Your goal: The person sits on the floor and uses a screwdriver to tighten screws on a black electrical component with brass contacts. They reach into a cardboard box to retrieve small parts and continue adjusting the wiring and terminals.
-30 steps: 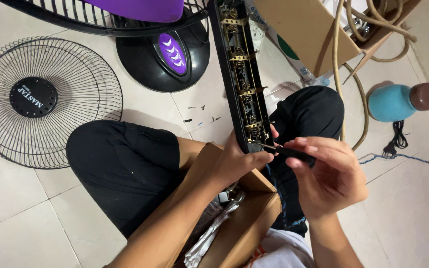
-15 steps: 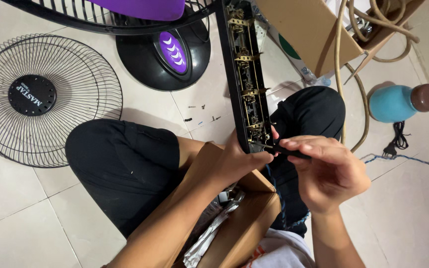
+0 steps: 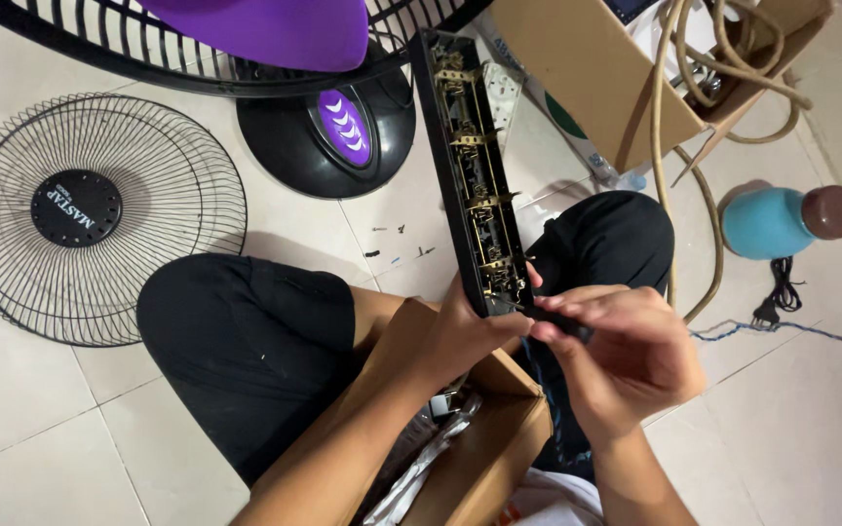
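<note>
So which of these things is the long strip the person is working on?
Start at the round black fan base with the purple patch at the top of the floor. Just right of it, a long narrow black strip runs down to the left hand, which grips its lower end. Unlike the wire fan guard nearby, it is straight and lined with small brass contacts.

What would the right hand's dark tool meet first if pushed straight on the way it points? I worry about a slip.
Most likely the lower end of the open black switch strip with brass contacts, then the left hand gripping it. The right hand aims the tool leftward; depth is unclear.
</note>
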